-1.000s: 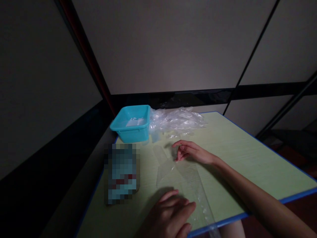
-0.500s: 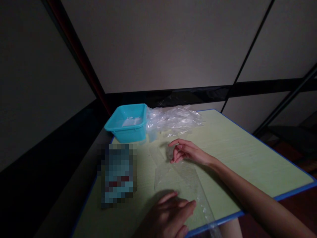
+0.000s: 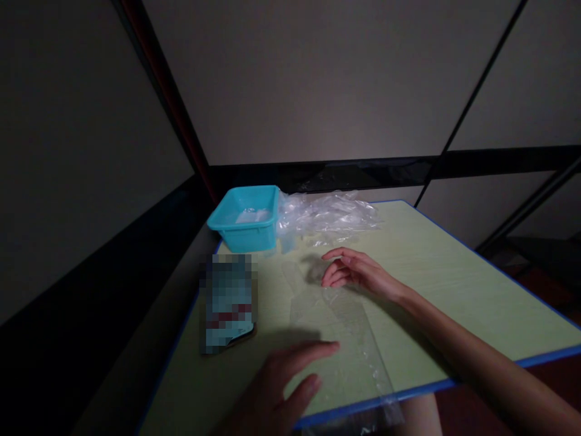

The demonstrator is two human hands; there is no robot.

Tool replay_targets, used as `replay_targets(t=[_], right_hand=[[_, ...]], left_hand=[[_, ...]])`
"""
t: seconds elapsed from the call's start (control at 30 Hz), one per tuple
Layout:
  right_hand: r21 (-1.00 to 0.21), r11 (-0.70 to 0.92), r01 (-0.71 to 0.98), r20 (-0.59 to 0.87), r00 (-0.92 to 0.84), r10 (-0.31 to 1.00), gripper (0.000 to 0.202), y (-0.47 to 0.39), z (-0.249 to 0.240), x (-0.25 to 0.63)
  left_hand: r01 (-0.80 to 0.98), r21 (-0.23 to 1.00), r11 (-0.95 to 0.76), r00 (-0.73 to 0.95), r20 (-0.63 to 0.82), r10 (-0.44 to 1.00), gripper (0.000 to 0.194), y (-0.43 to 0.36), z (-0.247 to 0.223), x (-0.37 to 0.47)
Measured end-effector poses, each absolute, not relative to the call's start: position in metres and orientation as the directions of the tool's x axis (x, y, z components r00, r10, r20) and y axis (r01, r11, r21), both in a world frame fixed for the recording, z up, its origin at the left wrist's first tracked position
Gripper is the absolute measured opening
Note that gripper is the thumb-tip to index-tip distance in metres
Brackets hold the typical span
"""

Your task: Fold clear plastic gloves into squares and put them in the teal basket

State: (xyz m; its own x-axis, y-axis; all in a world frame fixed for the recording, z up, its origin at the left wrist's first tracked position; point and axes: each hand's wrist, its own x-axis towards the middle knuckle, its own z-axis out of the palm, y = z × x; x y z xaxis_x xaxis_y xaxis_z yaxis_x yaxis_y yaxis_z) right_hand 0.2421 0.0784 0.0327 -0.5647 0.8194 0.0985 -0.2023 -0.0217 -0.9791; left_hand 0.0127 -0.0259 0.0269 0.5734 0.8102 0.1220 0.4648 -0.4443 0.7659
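Note:
A clear plastic bag (image 3: 349, 339) lies flat on the pale green table (image 3: 426, 254), its near end hanging over the blue edge. Over the far end of the bag is my right hand (image 3: 356, 270), its fingers loosely curved and apart, with nothing visible in them. My left hand (image 3: 295, 375) is near the bag's left side, close to the front edge, thumb and forefinger spread apart and holding nothing.
A turquoise basket (image 3: 249, 236) with clear plastic inside stands at the back left. Beside it lies a heap of clear plastic bags (image 3: 336, 212). A pixelated flat object (image 3: 229, 297) rests at the left edge. Panelled walls rise behind.
My left hand has moved left, and its thumb and forefinger have spread. My right hand's fingers have loosened slightly. The whole view has shifted a little.

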Motion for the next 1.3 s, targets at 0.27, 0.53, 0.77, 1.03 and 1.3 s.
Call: replay_targets(t=[0.27,0.53,0.77,1.03,1.3], right_hand=[[-0.979,-0.065,-0.192,0.065,-0.602,0.796,0.035,0.047,0.029,0.252],[-0.976,-0.106,-0.19,0.026,-0.586,0.81,0.03,0.046,0.012,0.248],[-0.925,-0.065,-0.374,0.111,-0.43,0.896,0.02,0.057,0.033,0.253],[-0.943,-0.033,-0.332,0.124,-0.439,0.89,0.026,0.064,0.027,0.245],[-0.978,-0.025,-0.209,0.086,-0.508,0.857,0.029,0.064,0.014,0.248]], left_hand=[[-0.015,0.997,0.073,0.418,-0.06,0.907,0.038,0.019,0.04,0.004],[0.056,0.988,0.142,0.495,-0.151,0.856,0.031,0.035,0.028,0.012],[-0.26,0.949,0.18,0.466,-0.04,0.884,0.029,0.042,0.043,0.014],[-0.147,0.946,0.289,0.727,-0.095,0.68,0.049,0.064,0.033,0.048],[-0.18,0.928,0.325,0.783,-0.065,0.618,0.059,0.078,0.014,0.055]])
